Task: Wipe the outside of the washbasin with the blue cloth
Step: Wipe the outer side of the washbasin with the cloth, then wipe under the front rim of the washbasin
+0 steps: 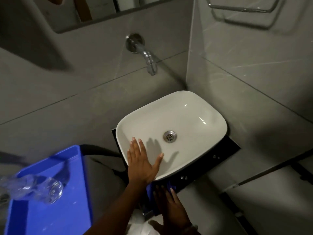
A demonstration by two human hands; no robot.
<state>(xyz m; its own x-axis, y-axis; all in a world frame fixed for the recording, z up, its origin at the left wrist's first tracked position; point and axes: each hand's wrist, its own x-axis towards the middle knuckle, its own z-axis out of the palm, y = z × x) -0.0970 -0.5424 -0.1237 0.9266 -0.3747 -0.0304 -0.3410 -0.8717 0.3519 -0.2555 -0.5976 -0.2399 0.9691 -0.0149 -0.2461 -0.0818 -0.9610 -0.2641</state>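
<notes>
A white rounded washbasin (194, 116) sits on a dark counter in the corner, with a steel drain (169, 136) in its bowl. My left hand (141, 162) lies flat and open on the basin's near left rim, fingers reaching into the bowl. Below the near edge, my right hand (171, 203) presses the blue cloth (150, 189) against the basin's outer front wall. Most of the cloth is hidden under that hand and the rim.
A chrome tap (149, 61) sticks out of the grey tiled wall above the basin. A blue plastic tray (50, 192) at lower left holds a clear plastic bottle (42, 187) lying on its side. A metal towel rack (243, 7) hangs at top right.
</notes>
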